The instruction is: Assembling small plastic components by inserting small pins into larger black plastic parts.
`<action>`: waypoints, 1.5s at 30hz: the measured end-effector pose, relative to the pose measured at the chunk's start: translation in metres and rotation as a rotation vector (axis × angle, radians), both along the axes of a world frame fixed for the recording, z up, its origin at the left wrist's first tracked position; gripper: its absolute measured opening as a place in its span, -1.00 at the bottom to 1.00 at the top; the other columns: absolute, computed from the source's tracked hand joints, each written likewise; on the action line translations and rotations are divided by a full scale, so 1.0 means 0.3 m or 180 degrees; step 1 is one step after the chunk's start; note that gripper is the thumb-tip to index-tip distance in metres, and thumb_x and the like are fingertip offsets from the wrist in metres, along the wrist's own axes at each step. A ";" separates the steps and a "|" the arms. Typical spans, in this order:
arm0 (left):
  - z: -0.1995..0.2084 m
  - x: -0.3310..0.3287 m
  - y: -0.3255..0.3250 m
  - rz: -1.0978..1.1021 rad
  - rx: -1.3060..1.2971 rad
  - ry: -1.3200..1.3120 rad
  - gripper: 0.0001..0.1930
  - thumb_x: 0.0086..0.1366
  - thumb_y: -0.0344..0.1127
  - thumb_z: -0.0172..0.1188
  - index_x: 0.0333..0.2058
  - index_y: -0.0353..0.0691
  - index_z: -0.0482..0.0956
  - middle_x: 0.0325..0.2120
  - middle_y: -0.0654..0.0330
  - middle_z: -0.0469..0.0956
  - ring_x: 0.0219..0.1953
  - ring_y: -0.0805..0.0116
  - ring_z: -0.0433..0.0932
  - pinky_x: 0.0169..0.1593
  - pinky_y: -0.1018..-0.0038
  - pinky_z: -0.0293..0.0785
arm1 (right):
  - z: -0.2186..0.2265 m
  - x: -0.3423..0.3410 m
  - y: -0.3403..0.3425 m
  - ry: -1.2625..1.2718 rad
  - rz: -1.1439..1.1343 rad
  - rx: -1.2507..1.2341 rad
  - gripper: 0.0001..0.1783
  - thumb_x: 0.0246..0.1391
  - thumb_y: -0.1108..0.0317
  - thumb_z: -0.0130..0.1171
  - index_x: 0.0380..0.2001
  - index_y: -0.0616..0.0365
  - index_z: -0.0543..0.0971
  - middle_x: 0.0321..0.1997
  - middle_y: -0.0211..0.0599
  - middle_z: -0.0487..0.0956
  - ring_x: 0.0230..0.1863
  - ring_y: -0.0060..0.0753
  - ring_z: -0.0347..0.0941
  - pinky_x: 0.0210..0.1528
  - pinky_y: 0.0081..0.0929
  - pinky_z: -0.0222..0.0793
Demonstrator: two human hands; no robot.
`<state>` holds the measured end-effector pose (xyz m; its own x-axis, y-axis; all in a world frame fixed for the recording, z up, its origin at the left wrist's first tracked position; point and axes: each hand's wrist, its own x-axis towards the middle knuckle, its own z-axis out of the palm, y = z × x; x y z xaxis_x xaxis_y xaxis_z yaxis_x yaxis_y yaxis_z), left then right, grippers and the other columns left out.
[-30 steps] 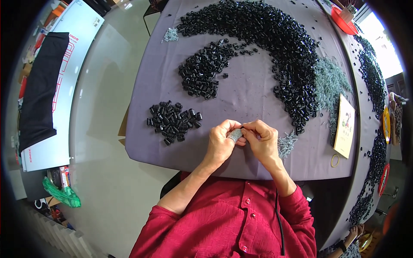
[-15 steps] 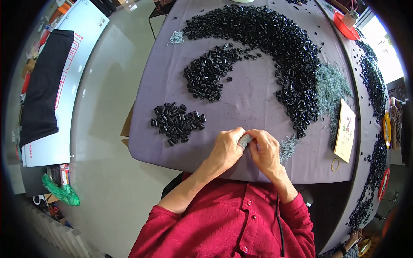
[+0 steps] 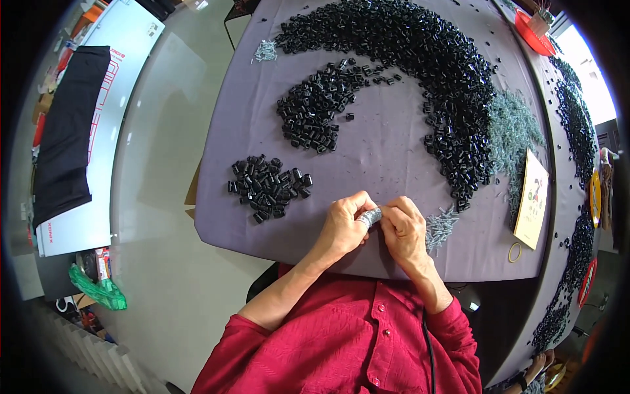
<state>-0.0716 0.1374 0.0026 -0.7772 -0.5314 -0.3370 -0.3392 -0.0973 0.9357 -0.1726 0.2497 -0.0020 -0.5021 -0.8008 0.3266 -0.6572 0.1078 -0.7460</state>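
Note:
Near the table's front edge, my left hand (image 3: pixel 344 226) is closed around a small silvery-grey bundle (image 3: pixel 370 217), which looks like thin metal pins packed together. My right hand (image 3: pixel 404 226) is closed in a pinch at the bundle's right end. Its fingers hide whatever lies between their tips. Just right of that hand lies a small heap of thin grey pins (image 3: pixel 441 228), like screws or nails. A small pile of short black tubular pieces (image 3: pixel 268 188) sits to the left of my hands.
A large curved heap of black pieces (image 3: pixel 453 85) spans the far and right table, with another pile (image 3: pixel 315 111) inside it. Grey pins (image 3: pixel 515 131) lie beside a yellowish booklet (image 3: pixel 531 203) and a ring (image 3: pixel 514 252). Another person's hand (image 3: pixel 539 362) shows lower right.
The bundle has tilted flatter and shifted slightly left and down with my left hand. My right fingers have moved a little off its top to its right end.

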 end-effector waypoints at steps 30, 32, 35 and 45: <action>0.043 0.109 -0.157 0.0282 -0.3033 -0.0974 -0.93 0.11 -0.45 0.23 -0.41 -0.21 0.52 -0.71 0.10 0.48 -0.66 0.17 0.51 -0.54 0.34 0.37 | 0.079 -0.187 0.192 0.1407 -0.0898 0.1654 -0.95 -0.07 0.46 0.14 -0.56 0.17 0.51 -0.49 -0.21 0.42 -0.39 -0.13 0.44 -0.36 -0.25 0.35; 0.075 0.085 -0.165 0.0331 -0.3003 -0.1131 -0.93 0.12 -0.42 0.23 -0.40 -0.21 0.54 -0.69 0.12 0.51 -0.65 0.17 0.52 -0.53 0.34 0.37 | 0.078 -0.190 0.186 0.1308 -0.0906 0.1653 -0.93 -0.06 0.47 0.11 -0.57 0.18 0.48 -0.49 -0.19 0.41 -0.39 -0.11 0.43 -0.36 -0.23 0.34; 0.108 -0.018 -0.182 0.0239 -0.3340 -0.0207 -0.88 0.13 -0.40 0.22 -0.32 -0.20 0.57 -0.52 0.07 0.59 -0.48 0.10 0.58 -0.41 0.32 0.46 | 0.069 -0.199 0.182 0.1405 -0.0870 0.1725 -0.88 -0.21 0.58 0.06 -0.54 0.18 0.35 -0.43 -0.17 0.37 -0.34 -0.11 0.38 -0.30 -0.24 0.33; -0.003 -0.303 -0.345 -0.0196 -0.4201 -0.0886 -0.85 0.20 -0.31 0.04 -0.35 -0.13 0.58 -0.58 0.05 0.56 -0.55 0.00 0.57 -0.48 0.17 0.49 | 0.085 -0.209 0.174 0.1082 -0.0867 0.1414 -0.89 -0.08 0.58 0.08 -0.45 0.20 0.38 -0.42 -0.17 0.36 -0.35 -0.08 0.38 -0.31 -0.22 0.29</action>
